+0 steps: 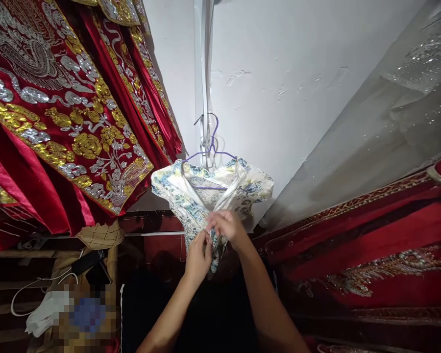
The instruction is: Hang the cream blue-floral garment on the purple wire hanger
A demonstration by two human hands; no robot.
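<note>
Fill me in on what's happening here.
A person is working on a short-sleeved floral garment that hangs on a purple hanger in front of a white wall. The left hand and right hand meet at the garment's front, below its V-shaped neckline, with the fingers of both pinching the fabric. Red embroidered clothing hangs to the left.

The 1 view looks out from a camera on the person's head, facing forward and down along the forearms [176, 304] to the white wall [279, 122]. It is near enough to show the left hand [198, 256] and right hand [229, 228] at the floral garment [187, 208], below the lower edge of the hanger [212, 145], and wide enough to reach red cloth [69, 113] on either side.
</note>
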